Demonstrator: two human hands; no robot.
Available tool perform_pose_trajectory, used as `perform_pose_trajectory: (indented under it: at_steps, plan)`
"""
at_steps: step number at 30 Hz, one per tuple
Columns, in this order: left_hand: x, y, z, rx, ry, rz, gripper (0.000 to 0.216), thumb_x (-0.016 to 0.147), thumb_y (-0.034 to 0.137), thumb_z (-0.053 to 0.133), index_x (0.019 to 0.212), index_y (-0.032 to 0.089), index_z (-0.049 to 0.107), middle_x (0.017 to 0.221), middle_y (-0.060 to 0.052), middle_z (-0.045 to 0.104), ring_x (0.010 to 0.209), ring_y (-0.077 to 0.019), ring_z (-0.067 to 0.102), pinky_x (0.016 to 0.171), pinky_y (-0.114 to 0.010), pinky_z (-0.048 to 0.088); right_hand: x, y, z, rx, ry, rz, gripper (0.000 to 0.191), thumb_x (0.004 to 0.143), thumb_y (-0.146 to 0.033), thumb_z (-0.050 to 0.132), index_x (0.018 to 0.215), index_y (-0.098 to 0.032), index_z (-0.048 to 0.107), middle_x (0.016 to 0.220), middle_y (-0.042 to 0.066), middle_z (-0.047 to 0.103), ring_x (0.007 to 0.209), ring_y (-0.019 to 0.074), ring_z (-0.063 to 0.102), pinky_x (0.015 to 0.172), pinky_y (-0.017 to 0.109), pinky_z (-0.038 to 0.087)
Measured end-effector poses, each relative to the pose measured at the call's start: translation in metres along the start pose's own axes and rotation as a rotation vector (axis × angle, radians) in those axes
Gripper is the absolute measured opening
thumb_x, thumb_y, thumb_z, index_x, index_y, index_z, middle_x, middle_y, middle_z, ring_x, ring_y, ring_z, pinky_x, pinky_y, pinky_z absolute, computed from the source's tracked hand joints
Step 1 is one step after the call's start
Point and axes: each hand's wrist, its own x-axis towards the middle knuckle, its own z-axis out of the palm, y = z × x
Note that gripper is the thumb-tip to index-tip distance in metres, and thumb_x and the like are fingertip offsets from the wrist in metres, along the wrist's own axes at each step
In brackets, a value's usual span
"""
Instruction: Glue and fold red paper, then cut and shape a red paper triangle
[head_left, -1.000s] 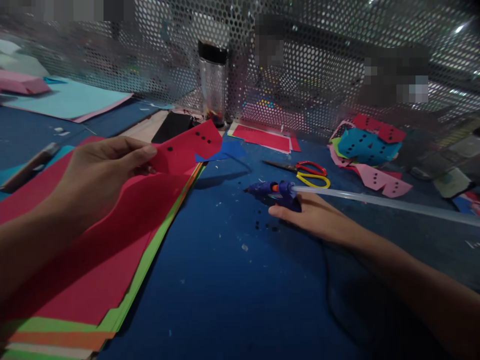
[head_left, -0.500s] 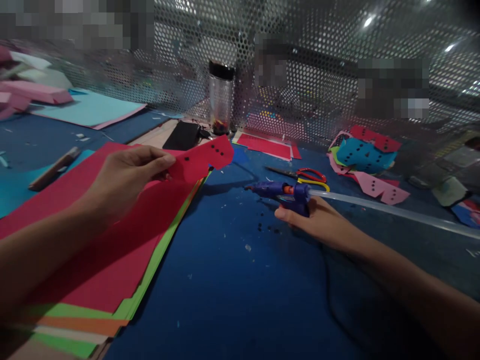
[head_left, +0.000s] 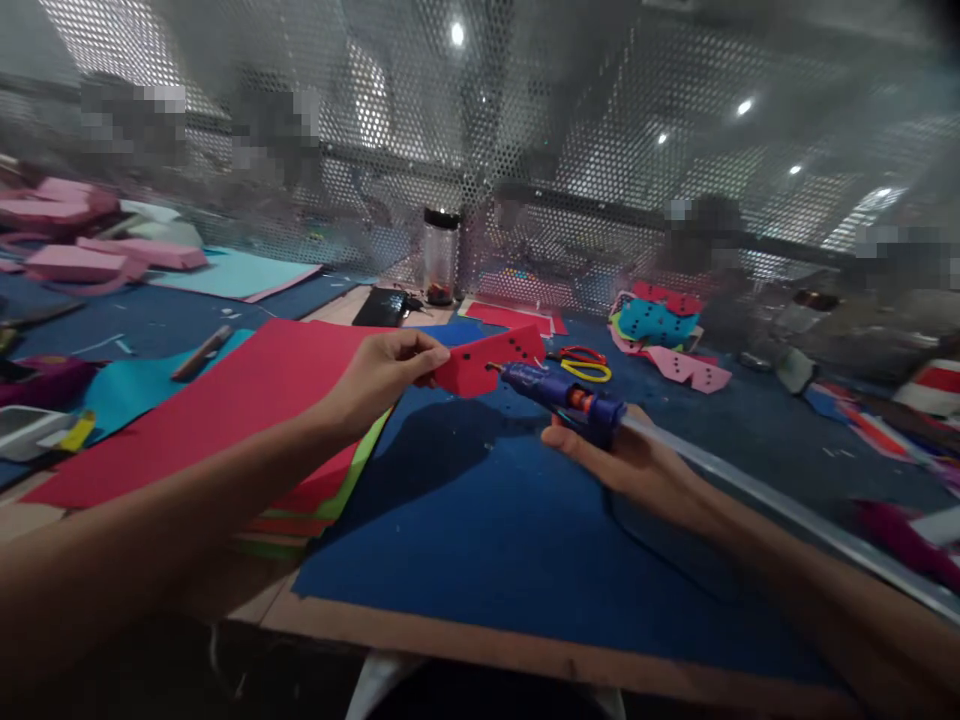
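Observation:
My left hand pinches the left end of a red paper cutout marked with black dots and holds it above the table. In my right hand is a blue hot glue gun, gripped by its handle. A long clear glue stick sticks out of its back end. The nozzle points left and is at the cutout's lower right part; whether it touches the paper I cannot tell. Under my left forearm lies a stack of coloured sheets with a red sheet on top.
Scissors with red and yellow handles lie behind the glue gun. Dotted paper cutouts are piled at the back right. A jar with a black lid stands before the perforated metal screen. A black phone lies beside it.
My left hand has brought the red cutout rightward, and the glue gun's nozzle is now at it, where before there was a gap. The view has tilted and shows the table's front edge.

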Motion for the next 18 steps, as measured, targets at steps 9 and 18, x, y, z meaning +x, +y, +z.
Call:
perform_pose_trajectory:
  at_steps: [9, 18]
  plan:
    - [-0.004, 0.004, 0.035, -0.049, -0.07, 0.051, 0.023, 0.081, 0.04, 0.071, 0.078, 0.018, 0.067, 0.07, -0.002, 0.063, 0.065, -0.0148, 0.057, 0.063, -0.028, 0.046, -0.028, 0.008, 0.004, -0.213, 0.105, -0.192, 0.026, 0.092, -0.042, 0.064, 0.081, -0.021, 0.053, 0.073, -0.001, 0.057, 0.061, 0.0127, 0.05, 0.058, 0.024, 0.036]
    - [-0.012, 0.003, 0.031, -0.083, -0.074, 0.015, 0.023, 0.082, 0.04, 0.07, 0.08, 0.018, 0.066, 0.075, -0.001, 0.061, 0.068, -0.0144, 0.055, 0.066, -0.028, 0.044, -0.024, 0.015, 0.01, -0.219, 0.12, -0.199, 0.025, 0.094, -0.043, 0.063, 0.083, -0.021, 0.055, 0.076, 0.0, 0.061, 0.061, 0.0135, 0.052, 0.058, 0.024, 0.035]
